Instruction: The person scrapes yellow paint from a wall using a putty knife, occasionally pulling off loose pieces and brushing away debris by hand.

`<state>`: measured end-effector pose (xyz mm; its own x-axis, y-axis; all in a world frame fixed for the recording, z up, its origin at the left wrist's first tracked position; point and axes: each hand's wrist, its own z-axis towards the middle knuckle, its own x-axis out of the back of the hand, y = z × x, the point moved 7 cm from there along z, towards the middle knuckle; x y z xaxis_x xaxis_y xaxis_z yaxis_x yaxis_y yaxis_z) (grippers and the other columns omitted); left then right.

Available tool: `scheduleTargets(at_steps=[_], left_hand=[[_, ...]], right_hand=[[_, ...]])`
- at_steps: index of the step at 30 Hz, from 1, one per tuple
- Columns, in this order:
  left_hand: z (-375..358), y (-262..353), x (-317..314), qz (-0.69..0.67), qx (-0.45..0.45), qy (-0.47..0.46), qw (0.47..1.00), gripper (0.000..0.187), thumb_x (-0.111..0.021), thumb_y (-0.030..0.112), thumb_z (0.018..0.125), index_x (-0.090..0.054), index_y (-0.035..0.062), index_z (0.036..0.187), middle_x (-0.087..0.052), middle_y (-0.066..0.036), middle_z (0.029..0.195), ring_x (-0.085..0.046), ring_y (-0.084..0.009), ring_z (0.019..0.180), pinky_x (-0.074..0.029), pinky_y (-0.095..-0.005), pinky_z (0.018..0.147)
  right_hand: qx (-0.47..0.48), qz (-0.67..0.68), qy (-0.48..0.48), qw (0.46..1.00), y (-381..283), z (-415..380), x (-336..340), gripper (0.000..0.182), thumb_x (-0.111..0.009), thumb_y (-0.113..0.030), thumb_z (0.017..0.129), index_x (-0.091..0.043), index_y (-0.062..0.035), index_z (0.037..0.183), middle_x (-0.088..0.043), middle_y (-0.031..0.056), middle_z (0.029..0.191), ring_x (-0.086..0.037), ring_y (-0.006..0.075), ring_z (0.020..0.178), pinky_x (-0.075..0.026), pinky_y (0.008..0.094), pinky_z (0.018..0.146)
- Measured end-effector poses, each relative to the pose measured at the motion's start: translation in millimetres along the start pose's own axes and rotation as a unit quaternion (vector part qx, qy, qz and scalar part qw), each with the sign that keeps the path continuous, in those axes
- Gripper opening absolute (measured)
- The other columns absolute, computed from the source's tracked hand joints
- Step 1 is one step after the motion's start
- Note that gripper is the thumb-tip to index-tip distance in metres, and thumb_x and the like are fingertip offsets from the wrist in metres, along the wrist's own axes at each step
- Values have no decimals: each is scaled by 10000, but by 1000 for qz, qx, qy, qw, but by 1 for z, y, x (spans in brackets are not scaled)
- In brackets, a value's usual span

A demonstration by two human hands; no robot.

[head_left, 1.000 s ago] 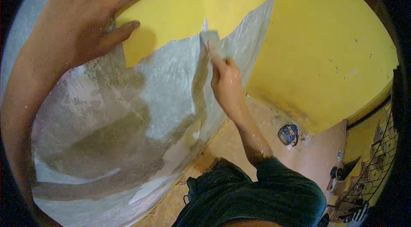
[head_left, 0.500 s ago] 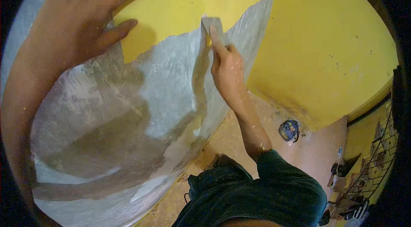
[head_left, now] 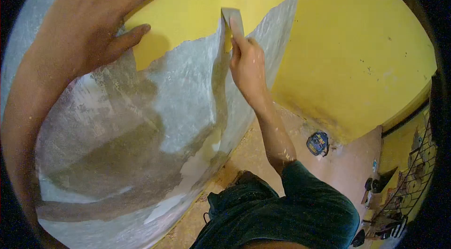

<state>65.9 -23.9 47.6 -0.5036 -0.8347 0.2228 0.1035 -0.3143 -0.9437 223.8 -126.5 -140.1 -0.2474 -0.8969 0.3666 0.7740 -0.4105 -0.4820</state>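
Since the earlier frames the right hand (head_left: 247, 68) has climbed the wall, carrying the scraper (head_left: 233, 18) from inside the bare grey patch up to the patch's top edge, where the blade now overlaps the yellow paint; the left hand (head_left: 87, 23) has kept its place.

The right hand is clenched around the scraper's handle, with the forefinger stretched along the back of the blade and pressing it to the wall (head_left: 352, 37); the blade is flat, pale grey and tilted a little to the left; a sliver of yellow shows just beside the finger, though whether it is handle or paint cannot be told.

The left hand lies flat and open near the wall's upper left edge, fingers spread and released, holding nothing; its thumb and fingertips rest on yellow paint, its palm over the scraped area.

The scraped area (head_left: 141, 127) is a wide grey and brown patch of bare plaster spreading from the scraper down towards the wall's lower left edge; its border with the paint is ragged.

Below, at the foot of the wall, a dusty floor (head_left: 347, 164) shows; on it, well apart from both hands, lies a small dark blue object (head_left: 317, 143); a dark green sleeve (head_left: 319, 202) covers the right upper arm.
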Motion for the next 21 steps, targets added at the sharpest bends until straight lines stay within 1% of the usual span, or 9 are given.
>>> scheduleTargets(at_steps=[3, 5, 6, 8, 12, 14, 18, 20, 21], left_hand=[[0, -2, 2, -46, 27, -55, 997, 651, -635, 503, 928, -481, 108, 1421, -383, -213, 1524, -322, -364, 1463, -201, -569, 1234], [-1, -2, 1, -47, 21, -36, 998, 649, -630, 506, 929, -481, 109, 1420, -388, -212, 1521, -322, -366, 1462, -199, -574, 1232], [-2, -2, 1, -47, 20, -30, 998, 648, -629, 506, 930, -481, 109, 1420, -390, -211, 1520, -322, -367, 1462, -199, -576, 1232], [0, -1, 0, -46, 19, -44, 998, 648, -620, 513, 934, -481, 109, 1420, -394, -213, 1517, -322, -372, 1461, -197, -581, 1230], [-3, -4, -13, 13, -4, -49, 999, 649, -604, 527, 939, -482, 110, 1420, -395, -214, 1517, -316, -373, 1464, -197, -582, 1230], [-2, -3, -13, 12, -6, -25, 1000, 648, -590, 534, 946, -479, 110, 1423, -390, -215, 1521, -306, -371, 1469, -190, -580, 1233], [-3, -3, -12, -19, -10, -32, 999, 647, -576, 536, 955, -470, 111, 1431, -383, -218, 1526, -297, -369, 1475, -184, -577, 1235], [-3, -2, -6, -28, -5, -19, 999, 649, -575, 534, 956, -463, 110, 1436, -377, -220, 1530, -299, -369, 1475, -183, -577, 1235], [-4, -1, -3, -30, -3, -15, 999, 650, -575, 533, 957, -461, 110, 1438, -375, -221, 1532, -300, -369, 1475, -182, -577, 1236]], right_hand=[[24, 14, 6, 1000, -6, 0, 4, 533, -579, -6, 942, -531, -148, 1454, -561, 234, 733, -559, 398, 690, -462, 467, 666], [-34, 15, -74, 997, 3, -27, -5, 528, -576, -7, 943, -535, -151, 1449, -576, 242, 749, -575, 412, 703, -466, 482, 668], [-32, 17, -74, 997, 4, -20, -7, 528, -576, -7, 943, -535, -151, 1449, -576, 242, 749, -575, 412, 703, -466, 482, 668], [4, 0, -5, 1000, 1, -4, 3, 539, -573, -2, 945, -530, -166, 1456, -578, 239, 755, -577, 407, 698, -467, 487, 674], [-3, -15, -36, 999, 5, -16, 1, 547, -572, -3, 950, -522, -180, 1466, -570, 229, 750, -564, 393, 679, -463, 484, 665], [-21, -5, -64, 998, 7, -22, -2, 560, -573, 1, 948, -513, -182, 1474, -562, 221, 744, -555, 377, 666, -461, 479, 660], [12, 3, -7, 1000, 1, -8, 3, 561, -572, 5, 943, -521, -182, 1469, -556, 219, 734, -555, 369, 666, -459, 472, 658], [-5, 16, -58, 998, 3, -24, -5, 573, -576, 19, 934, -523, -180, 1469, -552, 215, 726, -552, 363, 663, -458, 462, 656], [-3, 18, -58, 998, 4, -21, -6, 573, -576, 19, 934, -523, -180, 1469, -552, 215, 726, -552, 363, 663, -458, 462, 656]])
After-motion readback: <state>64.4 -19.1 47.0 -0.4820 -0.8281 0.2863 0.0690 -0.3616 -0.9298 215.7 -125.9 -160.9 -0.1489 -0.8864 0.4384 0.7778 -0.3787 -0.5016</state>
